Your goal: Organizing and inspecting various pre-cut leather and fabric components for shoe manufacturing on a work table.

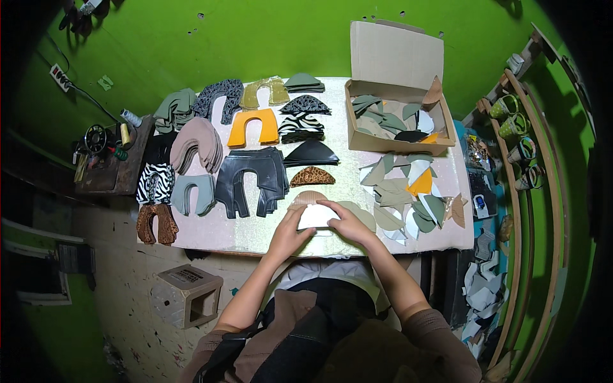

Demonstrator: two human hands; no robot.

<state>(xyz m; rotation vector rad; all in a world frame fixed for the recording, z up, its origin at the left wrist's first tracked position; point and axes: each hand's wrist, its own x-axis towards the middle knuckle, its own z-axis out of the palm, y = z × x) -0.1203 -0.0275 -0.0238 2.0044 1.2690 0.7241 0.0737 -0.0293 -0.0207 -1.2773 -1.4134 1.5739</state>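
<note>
White half-round piece point(316, 217), just below frame centre, gripped at its sides by left hand point(292, 235) and right hand point(348, 225); risk: uneven pressure could skew it against the tan piece point(305, 198) above.

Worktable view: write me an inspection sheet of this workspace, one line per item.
Surface: table with a pale covering, largely taken up by cut pieces.
Job's things: white half-moon piece in hand; a tan ribbed piece just beyond it; arch-shaped stacks to the left, a column of half-moon stacks beside them.
Clutter: loose offcuts heaped at the right, in front of an open cardboard box holding more.
Hands: left hand and right hand both grip the white half-moon piece.
Cables: dark cable running from a power strip at the left wall.
Surroundings: green wall; wooden rack with sandals at the right.
Spills: nothing seen.
</note>
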